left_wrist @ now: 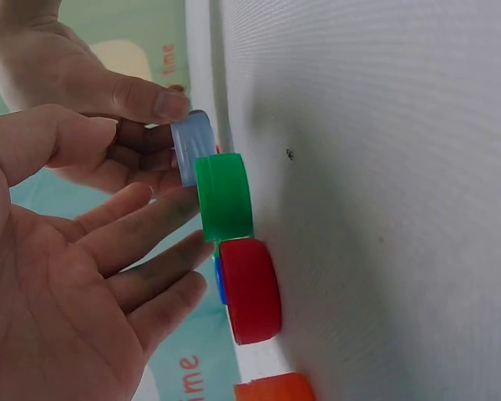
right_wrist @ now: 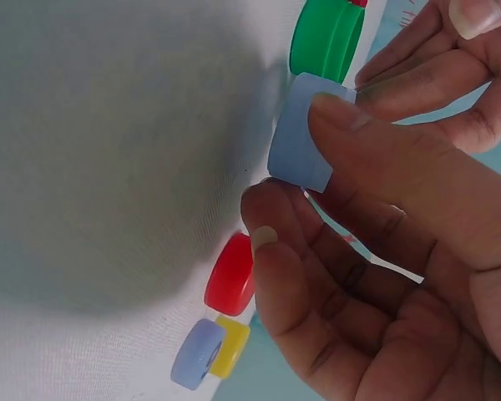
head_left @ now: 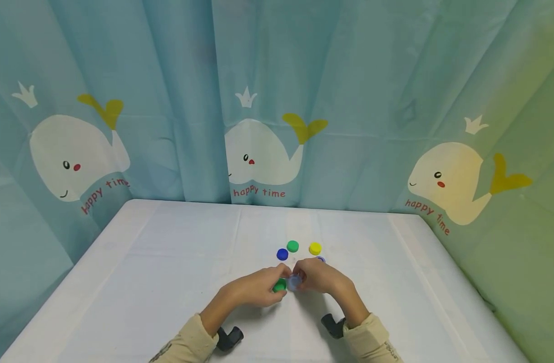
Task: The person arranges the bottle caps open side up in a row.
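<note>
A translucent pale blue bottle cap [right_wrist: 296,138] is pinched between the thumb and fingers of my right hand [head_left: 320,275]. Right beside it, a green bottle cap [left_wrist: 225,196] stands on the white table. My left hand [head_left: 259,286] has its fingers extended, with fingertips at the green cap. In the left wrist view its thumb stays apart from the caps. A red cap [left_wrist: 250,291] lies past the green one, near the left fingertips. Another red cap [right_wrist: 230,276] shows beyond the right fingers.
Farther back on the table [head_left: 177,262] lie a dark blue cap [head_left: 282,254], a green cap and a yellow cap [head_left: 315,248]. A second pale blue cap [right_wrist: 197,355] is partly hidden by the right hand in the head view. An orange cap [left_wrist: 275,388] shows at the left wrist view's bottom edge.
</note>
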